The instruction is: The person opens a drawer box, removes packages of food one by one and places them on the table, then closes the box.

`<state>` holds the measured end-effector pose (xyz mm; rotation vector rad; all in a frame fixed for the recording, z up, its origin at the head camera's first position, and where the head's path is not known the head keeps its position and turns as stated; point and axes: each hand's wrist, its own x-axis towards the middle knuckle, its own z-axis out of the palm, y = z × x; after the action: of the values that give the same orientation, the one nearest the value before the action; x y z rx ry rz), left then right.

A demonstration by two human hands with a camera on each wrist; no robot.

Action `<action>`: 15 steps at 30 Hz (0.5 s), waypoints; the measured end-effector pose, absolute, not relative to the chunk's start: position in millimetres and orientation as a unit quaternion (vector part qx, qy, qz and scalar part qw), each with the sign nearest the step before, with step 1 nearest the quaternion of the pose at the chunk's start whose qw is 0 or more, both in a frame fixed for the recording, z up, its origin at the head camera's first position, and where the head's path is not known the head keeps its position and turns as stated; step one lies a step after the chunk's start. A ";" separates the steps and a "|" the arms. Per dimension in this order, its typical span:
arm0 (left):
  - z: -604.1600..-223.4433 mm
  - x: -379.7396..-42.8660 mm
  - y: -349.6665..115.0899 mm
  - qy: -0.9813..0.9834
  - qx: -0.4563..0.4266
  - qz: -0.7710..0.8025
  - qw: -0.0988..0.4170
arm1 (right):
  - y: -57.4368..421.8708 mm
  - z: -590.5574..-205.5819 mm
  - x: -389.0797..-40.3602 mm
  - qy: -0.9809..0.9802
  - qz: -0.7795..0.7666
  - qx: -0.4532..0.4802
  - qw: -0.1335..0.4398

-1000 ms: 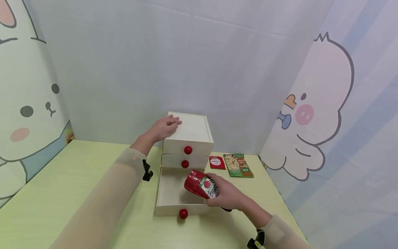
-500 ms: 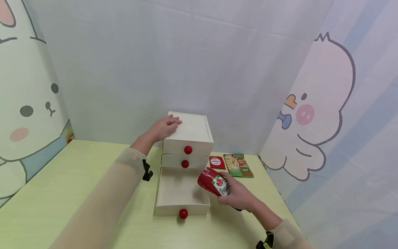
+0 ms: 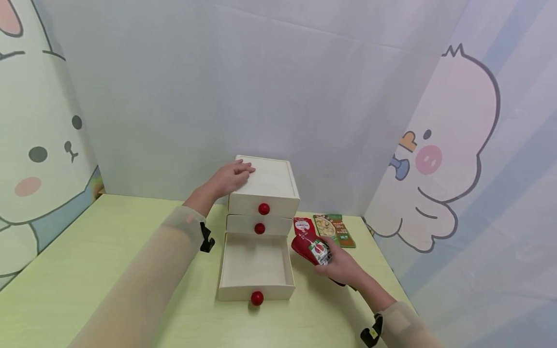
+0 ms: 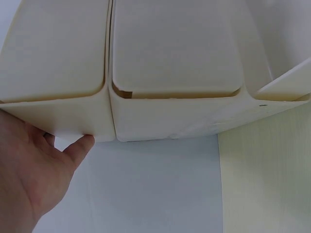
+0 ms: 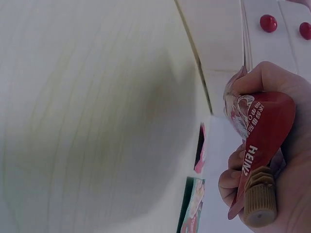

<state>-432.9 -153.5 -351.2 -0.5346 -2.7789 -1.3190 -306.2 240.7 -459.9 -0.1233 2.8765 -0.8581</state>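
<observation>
My right hand [image 3: 341,267] grips a red Heinz ketchup pouch [image 3: 311,249] to the right of a small white drawer cabinet [image 3: 271,179]. In the right wrist view the pouch's brown ridged spout cap [image 5: 261,206] points toward the camera. My left hand [image 3: 228,179] rests on the cabinet's top at its left edge, fingers loosely extended. The left wrist view shows the left thumb [image 4: 80,148] against the cabinet's side wall. At the bottom, the lowest drawer [image 3: 256,293] is pulled far out with nothing in it; the middle drawer [image 3: 239,224] sits beneath the top one.
Behind the pouch, a small red packet [image 3: 303,224] lies on the pale yellow table [image 3: 122,251]. Beside it is a green and brown food packet [image 3: 344,237]. Red round knobs jut from the drawer fronts. A grey curtain [image 3: 174,106] hangs behind.
My right hand has carried the ketchup pouch rightward, from over the open bottom drawer to beside it, overlapping the red packet in view. The left hand has stayed on the cabinet top.
</observation>
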 end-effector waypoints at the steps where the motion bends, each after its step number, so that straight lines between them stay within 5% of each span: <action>1: -351.1 -432.8 -153.5 -0.890 -0.171 -0.423 0.009 | 241.9 -461.3 -308.3 0.956 -0.283 -0.041 0.069; 15: -350.2 -430.9 -153.3 -0.890 -0.171 -0.423 0.017 | 246.5 -481.5 -326.9 0.965 -0.242 -0.052 0.082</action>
<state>-430.9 -153.3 -350.2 -0.5320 -2.7650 -1.3157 -326.9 246.5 -481.5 -0.1553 2.8833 -0.7239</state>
